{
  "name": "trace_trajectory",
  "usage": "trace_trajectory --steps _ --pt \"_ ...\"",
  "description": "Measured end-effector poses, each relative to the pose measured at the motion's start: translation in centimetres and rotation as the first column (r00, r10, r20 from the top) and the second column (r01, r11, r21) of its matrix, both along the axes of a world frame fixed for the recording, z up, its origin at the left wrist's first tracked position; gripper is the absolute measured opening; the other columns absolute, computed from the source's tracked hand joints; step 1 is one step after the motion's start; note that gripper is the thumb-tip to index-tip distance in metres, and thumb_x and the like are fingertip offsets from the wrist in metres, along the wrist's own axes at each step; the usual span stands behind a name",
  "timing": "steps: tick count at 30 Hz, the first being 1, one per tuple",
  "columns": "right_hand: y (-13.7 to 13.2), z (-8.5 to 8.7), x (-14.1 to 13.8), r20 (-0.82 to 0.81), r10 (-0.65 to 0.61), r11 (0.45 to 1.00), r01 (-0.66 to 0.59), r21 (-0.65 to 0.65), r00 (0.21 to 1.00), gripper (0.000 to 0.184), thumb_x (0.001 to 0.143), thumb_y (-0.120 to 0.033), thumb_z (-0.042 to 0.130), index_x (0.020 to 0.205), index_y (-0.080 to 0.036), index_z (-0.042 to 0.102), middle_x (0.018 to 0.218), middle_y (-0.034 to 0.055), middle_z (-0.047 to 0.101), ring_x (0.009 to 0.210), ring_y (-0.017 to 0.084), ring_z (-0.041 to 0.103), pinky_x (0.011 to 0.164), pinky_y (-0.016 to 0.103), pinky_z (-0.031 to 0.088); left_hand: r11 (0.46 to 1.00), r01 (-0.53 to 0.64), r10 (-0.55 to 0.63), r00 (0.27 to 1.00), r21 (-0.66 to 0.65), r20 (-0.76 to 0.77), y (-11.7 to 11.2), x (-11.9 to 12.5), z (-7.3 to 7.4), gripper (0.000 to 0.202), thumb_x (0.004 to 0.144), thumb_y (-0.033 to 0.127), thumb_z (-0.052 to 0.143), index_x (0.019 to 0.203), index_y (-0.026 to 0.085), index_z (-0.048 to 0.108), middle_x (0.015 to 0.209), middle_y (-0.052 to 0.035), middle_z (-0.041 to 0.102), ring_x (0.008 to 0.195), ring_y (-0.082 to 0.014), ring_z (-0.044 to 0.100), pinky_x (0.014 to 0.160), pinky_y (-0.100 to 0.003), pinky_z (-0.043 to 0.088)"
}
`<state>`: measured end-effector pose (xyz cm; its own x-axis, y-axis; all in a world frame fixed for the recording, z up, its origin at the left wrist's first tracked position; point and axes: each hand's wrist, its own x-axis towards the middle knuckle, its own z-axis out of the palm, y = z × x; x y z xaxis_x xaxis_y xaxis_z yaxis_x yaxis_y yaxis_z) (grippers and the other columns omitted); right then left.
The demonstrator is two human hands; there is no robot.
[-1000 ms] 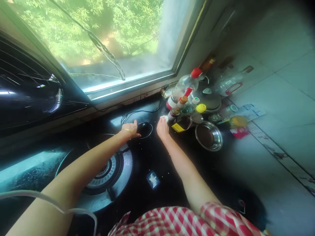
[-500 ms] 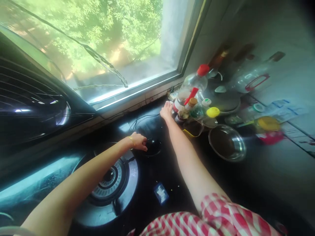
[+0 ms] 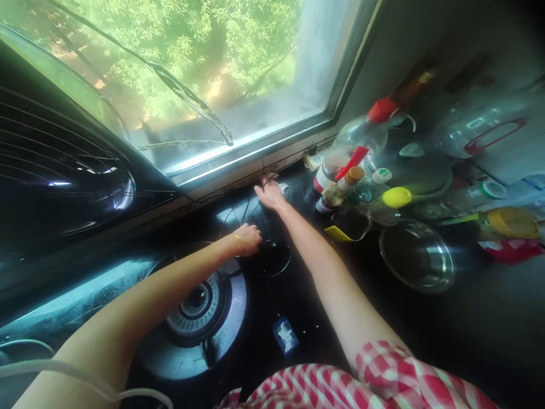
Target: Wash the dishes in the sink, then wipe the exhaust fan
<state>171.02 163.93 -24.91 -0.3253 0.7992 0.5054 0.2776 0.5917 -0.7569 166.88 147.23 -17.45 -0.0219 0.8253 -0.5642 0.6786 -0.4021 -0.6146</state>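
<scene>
My left hand (image 3: 249, 238), a gold bangle at its wrist, lies with curled fingers on the rim of a black round dish (image 3: 275, 260), just behind the gas burner (image 3: 198, 301). My right hand (image 3: 270, 194) reaches to the back of the black hob (image 3: 264, 318), below the window sill (image 3: 238, 165). Its fingers are pressed together against a black cable (image 3: 238, 210). A small white bit (image 3: 284, 186) shows at its right side; I cannot make out what it is.
Bottles (image 3: 357, 142) with red, green and yellow caps crowd the back right corner. A steel bowl (image 3: 417, 255) and a small dark cup (image 3: 351, 224) stand in front of them. A black fan grille (image 3: 63, 170) fills the left. A small card (image 3: 285, 335) lies on the hob.
My right hand has moved from beside the bottles to the back left, up to the sill. My left hand has stayed on the black dish. The camera has come closer.
</scene>
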Motion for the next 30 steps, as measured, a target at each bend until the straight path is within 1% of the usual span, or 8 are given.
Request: trace_trajectory --steps 4,8,12,16,20,22,26,30 --pt "-2.4 -0.7 0.3 0.025 0.328 0.931 -0.327 0.162 0.944 0.057 0.102 -0.036 0.035 0.154 -0.011 0.036 0.156 0.0136 0.043 0.144 0.023 0.039 0.119 0.035 0.028 0.999 -0.007 0.009 0.999 -0.042 0.036 -2.1 -0.2 1.1 0.03 0.086 0.04 0.062 0.109 0.023 0.071 0.114 -0.0109 0.067 0.11 -0.0284 0.058 0.089 -0.039 0.044" --pt "-0.8 -0.2 0.9 0.044 0.189 0.982 -0.19 0.017 0.981 0.057 0.098 -0.02 0.039 0.153 -0.007 0.035 0.157 0.0163 0.04 0.146 0.023 0.037 0.12 0.035 0.027 0.998 0.006 -0.007 1.0 -0.059 -0.017 -3.9 0.5 0.9 0.045 0.081 0.049 0.068 0.117 0.022 0.069 0.128 -0.0143 0.061 0.115 -0.0303 0.056 0.09 -0.04 0.045" --pt "-0.4 1.6 -0.4 0.081 0.064 0.998 -0.061 -0.029 0.995 0.058 0.094 -0.013 0.042 0.151 -0.007 0.038 0.147 0.0201 0.051 0.135 0.026 0.051 0.112 0.037 0.039 0.992 -0.067 0.062 0.996 -0.103 -0.057 -4.2 2.4 -1.5 0.053 0.074 0.065 0.07 0.102 0.02 0.076 0.116 -0.016 0.067 0.11 -0.0327 0.06 0.094 -0.044 0.043" --pt "-1.1 2.2 -2.9 0.087 0.181 0.972 -0.192 0.137 0.98 0.065 0.084 -0.002 0.045 0.147 -0.013 0.046 0.141 0.0147 0.058 0.13 0.022 0.054 0.109 0.035 0.042 0.98 -0.071 0.065 0.997 -0.185 -0.034 -4.6 3.7 -3.6 0.054 0.062 0.07 0.076 0.088 0.022 0.077 0.105 -0.0155 0.072 0.106 -0.0335 0.062 0.097 -0.047 0.041" --pt "-1.3 2.2 -4.5 0.073 0.333 0.906 -0.341 0.249 0.94 0.069 0.076 0.004 0.048 0.144 -0.01 0.051 0.146 0.0141 0.054 0.135 0.021 0.049 0.114 0.033 0.037 0.953 -0.031 0.042 0.999 -0.3 0.031 -6.5 3.8 -4.4 0.052 0.063 0.071 0.074 0.084 0.023 0.076 0.107 -0.0143 0.072 0.108 -0.0332 0.062 0.096 -0.047 0.042" --pt "-1.8 2.1 -4.3 0.093 0.412 0.873 -0.422 0.245 0.906 0.065 0.079 0.003 0.047 0.143 -0.011 0.053 0.145 0.0131 0.056 0.133 0.02 0.05 0.113 0.032 0.038 0.94 -0.014 0.028 0.999 -0.341 0.035 -7.8 3.6 -4.8 0.048 0.066 0.067 0.074 0.086 0.023 0.076 0.107 -0.0139 0.072 0.108 -0.0328 0.062 0.094 -0.046 0.043" --pt "-4.5 1.3 -2.5 0.087 0.494 0.839 -0.501 0.212 0.865 0.054 0.088 -0.004 0.043 0.14 -0.013 0.057 0.143 0.0108 0.057 0.129 0.017 0.054 0.111 0.032 0.04 0.955 0.038 -0.032 0.999 -0.295 0.025 -10.0 3.5 -5.5 0.014 0.082 0.032 0.066 0.086 0.021 0.073 0.099 -0.0107 0.075 0.101 -0.0267 0.067 0.09 -0.039 0.045" --pt "-8.4 -2.0 0.7 0.073 0.536 0.819 -0.539 0.198 0.841 0.049 0.091 -0.005 0.044 0.136 -0.014 0.061 0.138 0.0106 0.061 0.125 0.017 0.058 0.11 0.032 0.041 0.985 0.018 0.03 0.962 -0.172 0.272 -10.5 4.5 -3.1 0.015 0.088 0.028 0.058 0.09 0.022 0.071 0.086 -0.0033 0.074 0.084 -0.0194 0.067 0.084 -0.032 0.048"
